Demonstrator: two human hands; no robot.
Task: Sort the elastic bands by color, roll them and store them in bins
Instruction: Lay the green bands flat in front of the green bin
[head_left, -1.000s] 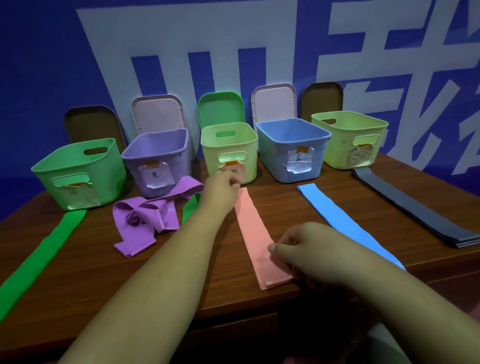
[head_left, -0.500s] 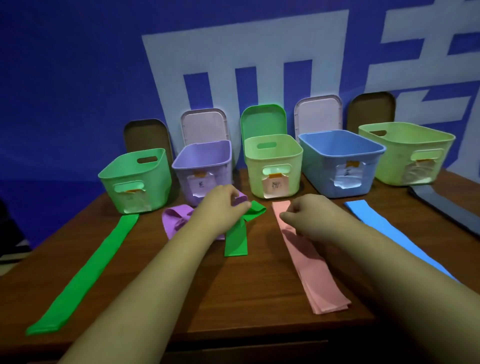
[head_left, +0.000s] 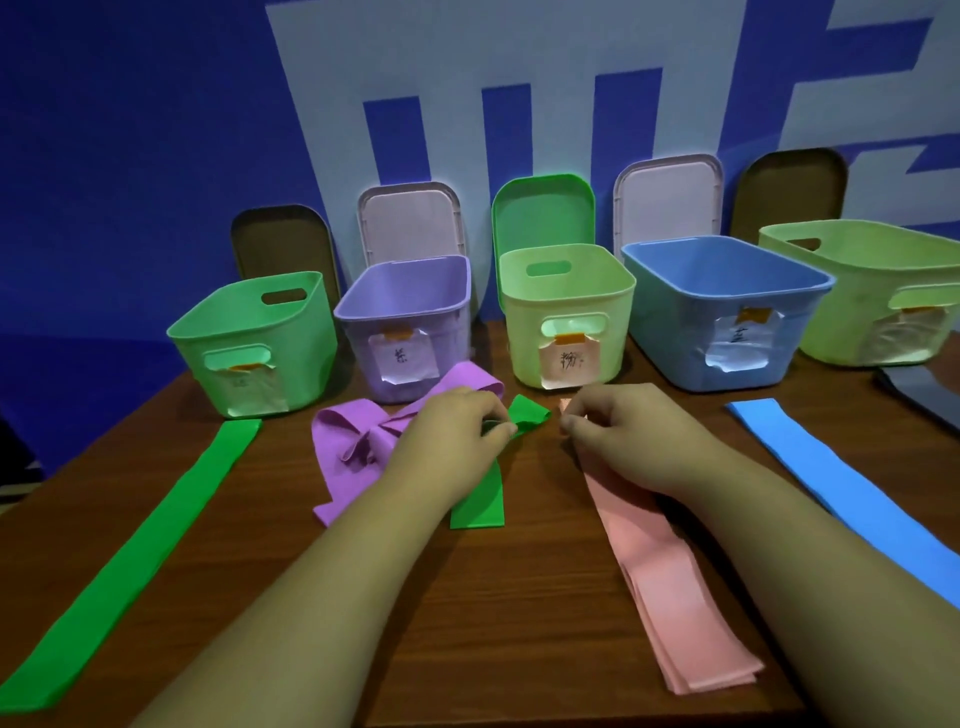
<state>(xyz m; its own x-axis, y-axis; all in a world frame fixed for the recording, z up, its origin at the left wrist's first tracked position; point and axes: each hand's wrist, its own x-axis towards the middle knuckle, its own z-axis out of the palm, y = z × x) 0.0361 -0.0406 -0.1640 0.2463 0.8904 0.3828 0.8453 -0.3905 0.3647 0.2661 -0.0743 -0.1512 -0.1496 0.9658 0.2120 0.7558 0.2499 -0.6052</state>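
Both just before the middle bin (head_left: 519, 312), my left hand (head_left: 452, 436) pinches the green band (head_left: 480, 499) for sorting, my right hand (head_left: 628, 436) the pink band (head_left: 670, 582) for rolling.

Flat: pink band (head_left: 670, 587), blue band (head_left: 852, 493), long green band (head_left: 145, 551) — purple band (head_left: 353, 447) crumpled, short green band (head_left: 480, 501) folded

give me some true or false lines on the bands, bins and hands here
1. The left hand grips the short green band. True.
2. The right hand holds the blue band. False: it pinches the pink band.
3. The purple band lies flat and straight. False: it is crumpled.
4. The blue bin stands right of the purple bin. True.
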